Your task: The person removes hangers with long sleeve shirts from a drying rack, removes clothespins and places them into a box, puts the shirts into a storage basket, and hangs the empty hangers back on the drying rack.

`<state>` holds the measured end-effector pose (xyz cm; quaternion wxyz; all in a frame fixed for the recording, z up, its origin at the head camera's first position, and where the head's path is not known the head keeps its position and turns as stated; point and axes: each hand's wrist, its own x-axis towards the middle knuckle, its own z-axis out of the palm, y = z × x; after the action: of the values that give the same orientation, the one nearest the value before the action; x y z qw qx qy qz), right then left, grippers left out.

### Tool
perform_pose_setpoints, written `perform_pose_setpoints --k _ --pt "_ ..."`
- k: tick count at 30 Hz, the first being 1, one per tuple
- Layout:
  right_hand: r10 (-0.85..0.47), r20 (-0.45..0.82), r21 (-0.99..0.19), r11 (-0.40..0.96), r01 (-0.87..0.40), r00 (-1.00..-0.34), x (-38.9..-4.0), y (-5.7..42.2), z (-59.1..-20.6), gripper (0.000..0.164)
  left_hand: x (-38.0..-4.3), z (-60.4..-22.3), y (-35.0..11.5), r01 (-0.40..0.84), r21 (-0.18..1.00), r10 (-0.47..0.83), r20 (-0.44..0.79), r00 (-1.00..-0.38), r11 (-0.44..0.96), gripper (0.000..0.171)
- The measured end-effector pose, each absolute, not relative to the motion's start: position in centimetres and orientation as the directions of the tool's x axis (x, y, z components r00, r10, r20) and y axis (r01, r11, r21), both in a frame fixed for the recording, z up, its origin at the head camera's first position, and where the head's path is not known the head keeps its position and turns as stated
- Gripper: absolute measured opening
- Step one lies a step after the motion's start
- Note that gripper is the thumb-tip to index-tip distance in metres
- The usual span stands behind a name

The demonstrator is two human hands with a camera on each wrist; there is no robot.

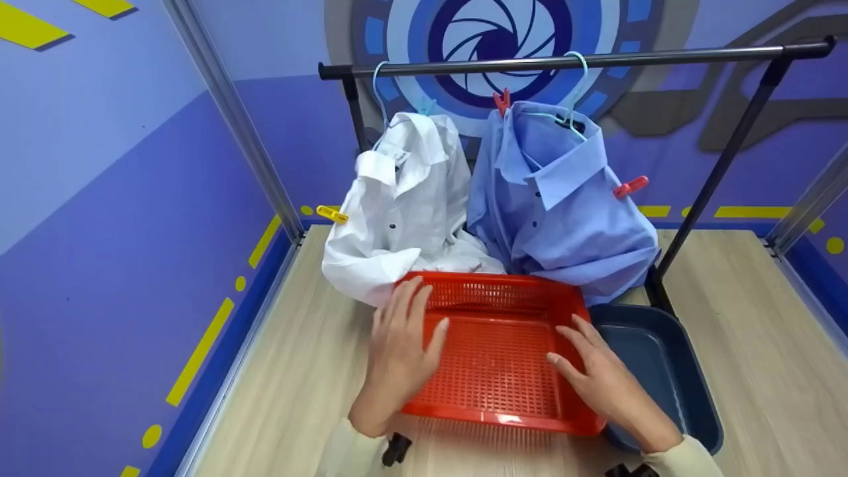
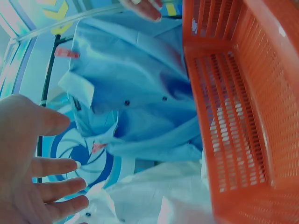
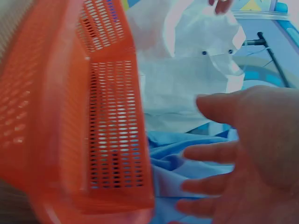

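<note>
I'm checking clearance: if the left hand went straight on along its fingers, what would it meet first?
The left hand would probably meet the white shirt first; depth is unclear, so it might graze the red basket at its far left corner before that.

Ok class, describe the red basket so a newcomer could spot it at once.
Find the black rail, where a white shirt and a blue shirt hang. In front of them is the red basket, its floor and walls perforated, unlike the solid dark tray to its right.
</note>
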<state>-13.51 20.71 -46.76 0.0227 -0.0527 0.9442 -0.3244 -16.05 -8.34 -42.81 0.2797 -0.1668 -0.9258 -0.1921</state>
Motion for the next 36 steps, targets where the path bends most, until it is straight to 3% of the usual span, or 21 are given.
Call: perform_pose_setpoints --k 5,11,19,27,36 --pt "-0.073 0.044 -0.648 0.757 -0.084 -0.996 -13.8 20.8 -47.8 0.059 -16.7 -41.7 -10.1 0.402 0.333 0.095 0.658 -0.747 0.853 0.040" --pt "-0.031 0.064 -0.668 0.742 -0.066 -0.997 -13.8 20.6 -49.3 0.057 -17.8 -41.3 -12.3 0.381 0.403 -0.015 0.703 -0.711 0.832 0.038" --pt "0.033 0.104 -0.696 0.717 -0.049 -0.994 -13.5 20.1 -51.1 0.055 -19.6 -41.1 -14.1 0.400 0.428 -0.069 0.748 -0.660 0.811 0.038" --pt "0.090 -0.030 -0.722 0.687 0.084 -0.995 -13.7 20.8 -51.6 0.064 -20.7 -40.2 -15.0 0.392 0.462 -0.116 0.751 -0.650 0.796 0.041" --pt "0.096 -0.056 -0.722 0.683 0.107 -0.994 -13.9 21.3 -52.7 0.074 -21.7 -40.0 -15.4 0.360 0.487 -0.142 0.727 -0.671 0.796 0.057"
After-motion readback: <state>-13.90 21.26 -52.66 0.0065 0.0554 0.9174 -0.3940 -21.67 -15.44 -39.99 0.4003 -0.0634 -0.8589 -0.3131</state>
